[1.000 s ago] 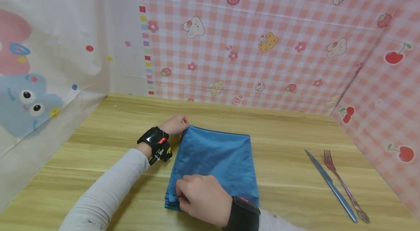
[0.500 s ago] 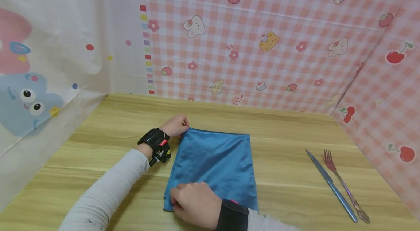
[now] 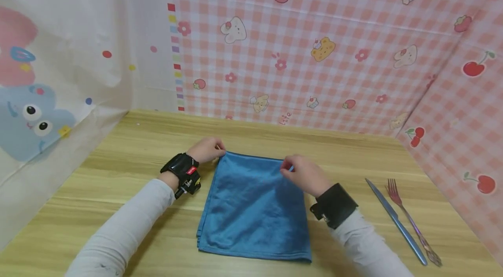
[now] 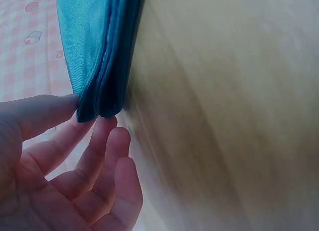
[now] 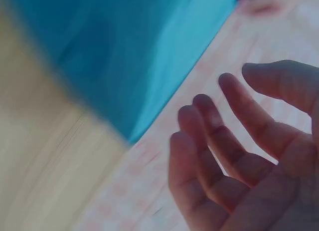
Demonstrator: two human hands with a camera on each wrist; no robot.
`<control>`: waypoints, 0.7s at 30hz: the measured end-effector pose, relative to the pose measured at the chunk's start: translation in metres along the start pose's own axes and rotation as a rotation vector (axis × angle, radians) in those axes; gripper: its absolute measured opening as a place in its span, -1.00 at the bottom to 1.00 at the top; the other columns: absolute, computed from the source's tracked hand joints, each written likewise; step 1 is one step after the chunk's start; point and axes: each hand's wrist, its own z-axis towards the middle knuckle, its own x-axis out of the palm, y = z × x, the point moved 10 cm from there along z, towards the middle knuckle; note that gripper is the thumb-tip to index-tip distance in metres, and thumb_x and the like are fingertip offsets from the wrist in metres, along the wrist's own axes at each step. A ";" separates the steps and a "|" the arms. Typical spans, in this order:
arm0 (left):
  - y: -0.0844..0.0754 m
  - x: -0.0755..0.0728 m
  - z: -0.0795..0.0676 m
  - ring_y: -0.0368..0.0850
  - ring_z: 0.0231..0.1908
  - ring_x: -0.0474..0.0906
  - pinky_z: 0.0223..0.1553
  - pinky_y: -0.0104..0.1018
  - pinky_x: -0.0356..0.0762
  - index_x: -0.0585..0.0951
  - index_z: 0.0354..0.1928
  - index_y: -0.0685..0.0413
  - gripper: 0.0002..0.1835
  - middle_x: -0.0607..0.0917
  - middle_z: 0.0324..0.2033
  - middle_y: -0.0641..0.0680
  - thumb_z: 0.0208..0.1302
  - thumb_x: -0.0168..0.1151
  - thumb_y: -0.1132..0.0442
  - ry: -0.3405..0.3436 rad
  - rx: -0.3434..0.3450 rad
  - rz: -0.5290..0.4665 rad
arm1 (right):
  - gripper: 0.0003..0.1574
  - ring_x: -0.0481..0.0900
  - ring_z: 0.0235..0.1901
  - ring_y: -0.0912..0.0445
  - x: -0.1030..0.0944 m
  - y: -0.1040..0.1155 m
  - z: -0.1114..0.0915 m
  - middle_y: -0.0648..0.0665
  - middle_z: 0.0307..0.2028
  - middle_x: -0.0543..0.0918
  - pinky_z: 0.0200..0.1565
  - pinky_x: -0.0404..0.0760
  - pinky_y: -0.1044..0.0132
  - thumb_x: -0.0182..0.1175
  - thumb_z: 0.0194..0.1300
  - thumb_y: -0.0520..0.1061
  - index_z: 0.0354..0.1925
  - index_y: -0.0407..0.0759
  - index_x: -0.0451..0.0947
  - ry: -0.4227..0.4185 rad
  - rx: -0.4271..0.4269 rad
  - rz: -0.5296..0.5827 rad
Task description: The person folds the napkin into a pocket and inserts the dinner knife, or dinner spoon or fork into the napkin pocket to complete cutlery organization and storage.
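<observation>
A folded blue satin cloth (image 3: 251, 211) lies in layers on the wooden table, its far edge toward the patterned wall. My left hand (image 3: 206, 150) pinches its far left corner. In the left wrist view the thumb lies on one side of the folded cloth (image 4: 89, 46) and the index finger shows behind the corner; the other fingers are loosely bent. Over the far right corner hovers my right hand (image 3: 308, 174). The right wrist view shows this hand (image 5: 249, 161) with relaxed, parted fingers and nothing between them, apart from the cloth's corner (image 5: 134, 91).
To the right of the cloth lie a table knife (image 3: 397, 222) and a fork (image 3: 414, 224) side by side. A pink checked sheet (image 3: 298, 71) hangs behind the table (image 3: 157, 137), and a white printed one (image 3: 86, 32) at the left.
My right hand has left the near left corner of the cloth and moved away and rightward to its far right corner. The left hand stays at the far left corner.
</observation>
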 end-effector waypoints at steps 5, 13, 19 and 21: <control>-0.001 -0.001 -0.003 -0.15 -0.51 0.48 -0.48 -0.39 0.42 0.58 -0.22 0.24 -0.83 0.64 -0.28 0.19 0.21 0.17 0.27 0.006 -0.024 -0.038 | -0.81 0.53 -0.31 0.05 -0.003 -0.056 0.014 -0.18 -0.29 0.64 -0.25 0.52 0.19 0.10 0.25 -0.19 -0.24 -0.26 0.60 0.028 0.088 0.047; 0.004 0.002 0.001 -0.17 -0.54 0.45 -0.51 -0.41 0.38 0.55 -0.28 0.23 -0.87 0.63 -0.34 0.16 0.15 0.21 0.33 0.009 -0.041 -0.050 | -0.82 0.49 -0.41 0.06 0.001 -0.094 0.029 -0.18 -0.39 0.62 -0.34 0.47 0.26 0.12 0.24 -0.19 -0.30 -0.26 0.61 0.036 0.165 0.030; 0.004 0.002 0.003 -0.18 -0.54 0.44 -0.51 -0.42 0.35 0.59 -0.28 0.23 -0.87 0.62 -0.41 0.11 0.15 0.21 0.31 0.020 -0.060 -0.006 | -0.77 0.52 -0.41 0.06 0.006 -0.100 0.039 -0.21 -0.36 0.64 -0.37 0.46 0.28 0.13 0.25 -0.12 -0.24 -0.27 0.58 0.042 0.214 0.031; 0.001 0.000 0.003 -0.18 -0.54 0.43 -0.51 -0.42 0.33 0.61 -0.28 0.23 -0.85 0.62 -0.44 0.09 0.16 0.19 0.30 0.018 -0.057 0.021 | -0.78 0.52 -0.40 0.05 0.006 -0.097 0.043 -0.22 -0.34 0.64 -0.36 0.46 0.27 0.13 0.25 -0.13 -0.25 -0.27 0.58 0.039 0.192 0.022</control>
